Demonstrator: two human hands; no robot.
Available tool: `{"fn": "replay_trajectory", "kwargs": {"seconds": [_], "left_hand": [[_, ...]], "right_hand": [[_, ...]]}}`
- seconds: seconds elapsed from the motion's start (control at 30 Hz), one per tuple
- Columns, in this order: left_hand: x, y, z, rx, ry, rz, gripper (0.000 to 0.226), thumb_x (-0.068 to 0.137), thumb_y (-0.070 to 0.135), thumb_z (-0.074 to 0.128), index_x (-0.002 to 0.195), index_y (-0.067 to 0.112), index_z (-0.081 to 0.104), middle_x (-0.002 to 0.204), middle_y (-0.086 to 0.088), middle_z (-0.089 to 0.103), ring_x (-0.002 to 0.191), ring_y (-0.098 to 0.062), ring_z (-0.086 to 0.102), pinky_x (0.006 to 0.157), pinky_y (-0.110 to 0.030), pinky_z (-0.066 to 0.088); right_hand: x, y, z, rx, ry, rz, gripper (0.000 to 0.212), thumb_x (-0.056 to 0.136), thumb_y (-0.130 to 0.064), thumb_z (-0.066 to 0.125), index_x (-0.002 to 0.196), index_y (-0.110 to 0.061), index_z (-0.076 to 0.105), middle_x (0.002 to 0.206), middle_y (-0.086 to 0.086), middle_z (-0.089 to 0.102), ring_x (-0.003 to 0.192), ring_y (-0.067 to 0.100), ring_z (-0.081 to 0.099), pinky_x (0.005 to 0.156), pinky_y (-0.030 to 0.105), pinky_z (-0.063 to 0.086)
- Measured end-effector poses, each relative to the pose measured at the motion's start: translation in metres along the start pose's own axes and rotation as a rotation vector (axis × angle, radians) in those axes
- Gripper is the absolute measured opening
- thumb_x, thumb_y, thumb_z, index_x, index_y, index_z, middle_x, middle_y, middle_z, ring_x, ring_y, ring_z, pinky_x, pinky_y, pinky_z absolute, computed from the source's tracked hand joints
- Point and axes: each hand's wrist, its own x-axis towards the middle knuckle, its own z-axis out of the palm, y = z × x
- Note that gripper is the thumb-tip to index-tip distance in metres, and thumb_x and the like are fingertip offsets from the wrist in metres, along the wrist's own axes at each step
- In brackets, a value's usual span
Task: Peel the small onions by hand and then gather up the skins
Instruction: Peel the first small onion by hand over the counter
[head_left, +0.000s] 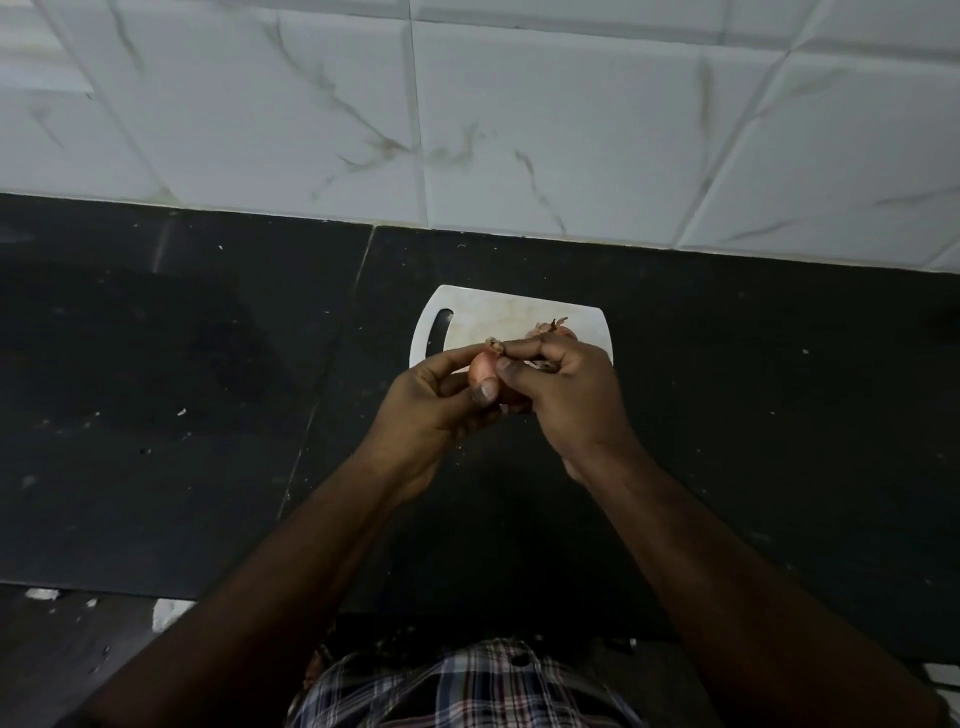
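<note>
A small pinkish onion (480, 370) is held above the near edge of a white cutting board (485, 317). My left hand (434, 410) grips it between thumb and fingers. My right hand (563, 389) pinches the dry tip of the onion's skin (496, 344) with forefinger and thumb. Behind my right hand, more small onions or skins (553, 327) lie on the board, mostly hidden by the fingers.
The board lies on a black stone counter (182, 389) speckled with small white flecks. A white marbled tile wall (467, 114) rises right behind it. The counter's front edge runs near my body, with a checked shirt (467, 686) at the bottom.
</note>
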Motion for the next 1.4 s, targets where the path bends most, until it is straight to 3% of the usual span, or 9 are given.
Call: {"fn": "replay_trajectory", "kwargs": {"seconds": [0.17, 0.3, 0.37, 0.57, 0.7, 0.87, 1.03, 1.17, 1.4], "left_hand": [[-0.002, -0.002, 0.010, 0.068, -0.018, 0.016, 0.049, 0.080, 0.005, 0.069, 0.129, 0.005, 0.063, 0.108, -0.014, 0.075, 0.093, -0.022, 0.074, 0.075, -0.025, 0.058], [-0.003, -0.004, 0.010, 0.104, -0.049, -0.018, 0.043, 0.080, 0.008, 0.068, 0.123, 0.011, 0.065, 0.100, -0.009, 0.076, 0.088, -0.019, 0.073, 0.073, -0.024, 0.057], [-0.004, -0.004, 0.010, 0.110, -0.078, -0.049, 0.043, 0.079, 0.012, 0.067, 0.122, 0.013, 0.064, 0.099, -0.009, 0.077, 0.087, -0.019, 0.073, 0.072, -0.025, 0.058], [-0.006, -0.005, 0.008, -0.035, -0.137, -0.213, 0.045, 0.086, 0.015, 0.060, 0.129, 0.004, 0.053, 0.116, -0.032, 0.067, 0.097, -0.043, 0.072, 0.080, -0.039, 0.062], [0.002, -0.012, 0.002, -0.116, -0.088, -0.273, 0.042, 0.092, 0.016, 0.057, 0.132, 0.003, 0.056, 0.118, -0.025, 0.068, 0.095, -0.036, 0.072, 0.074, -0.032, 0.061], [0.002, -0.025, -0.011, -0.112, -0.050, -0.306, 0.045, 0.088, 0.015, 0.062, 0.132, 0.007, 0.060, 0.129, -0.019, 0.067, 0.101, -0.026, 0.070, 0.080, -0.030, 0.061], [0.000, -0.034, -0.017, -0.079, -0.082, -0.330, 0.048, 0.088, 0.013, 0.063, 0.136, 0.013, 0.061, 0.129, -0.018, 0.066, 0.096, -0.021, 0.070, 0.079, -0.030, 0.059], [0.001, -0.036, -0.014, -0.065, -0.094, -0.304, 0.049, 0.088, 0.014, 0.063, 0.137, 0.013, 0.060, 0.129, -0.018, 0.065, 0.095, -0.019, 0.070, 0.075, -0.028, 0.059], [0.002, -0.040, -0.014, -0.032, -0.076, -0.309, 0.035, 0.095, 0.011, 0.056, 0.129, 0.006, 0.062, 0.112, -0.017, 0.069, 0.083, -0.017, 0.066, 0.065, -0.025, 0.056]], "right_hand": [[0.002, 0.012, -0.008, -0.110, 0.077, -0.037, 0.011, 0.076, -0.029, 0.072, 0.085, -0.024, 0.074, 0.100, 0.000, 0.070, 0.097, 0.019, 0.068, 0.070, 0.041, 0.062], [0.001, 0.015, -0.017, -0.141, 0.064, -0.045, 0.009, 0.085, -0.018, 0.073, 0.079, -0.024, 0.070, 0.101, -0.002, 0.068, 0.091, 0.022, 0.069, 0.061, 0.044, 0.062], [0.003, 0.016, -0.025, -0.188, 0.042, -0.046, 0.007, 0.088, -0.021, 0.069, 0.082, -0.024, 0.071, 0.094, -0.008, 0.070, 0.088, 0.019, 0.070, 0.067, 0.047, 0.062], [-0.004, 0.006, -0.046, -0.031, -0.090, 0.052, 0.010, 0.089, -0.004, 0.070, 0.091, -0.012, 0.075, 0.091, 0.005, 0.075, 0.084, 0.020, 0.073, 0.069, 0.047, 0.063], [-0.008, 0.013, -0.045, -0.088, -0.055, 0.063, 0.010, 0.088, -0.007, 0.071, 0.093, -0.014, 0.077, 0.086, 0.002, 0.075, 0.078, 0.029, 0.072, 0.068, 0.043, 0.061], [-0.009, 0.035, -0.043, -0.349, -0.059, 0.096, 0.009, 0.079, -0.012, 0.080, 0.085, -0.019, 0.078, 0.077, -0.005, 0.074, 0.069, 0.009, 0.069, 0.075, 0.038, 0.061], [-0.010, 0.030, -0.039, -0.266, -0.170, 0.112, 0.025, 0.087, -0.020, 0.075, 0.112, -0.020, 0.075, 0.100, -0.010, 0.074, 0.082, -0.007, 0.066, 0.077, 0.019, 0.053], [-0.010, 0.028, -0.029, -0.291, -0.123, 0.065, 0.023, 0.083, -0.019, 0.079, 0.105, -0.015, 0.076, 0.096, -0.009, 0.074, 0.091, 0.003, 0.069, 0.087, 0.028, 0.058], [-0.009, 0.032, -0.027, -0.393, -0.098, 0.019, 0.006, 0.087, -0.012, 0.074, 0.089, -0.018, 0.074, 0.084, -0.010, 0.070, 0.083, 0.006, 0.067, 0.079, 0.028, 0.057]]}}
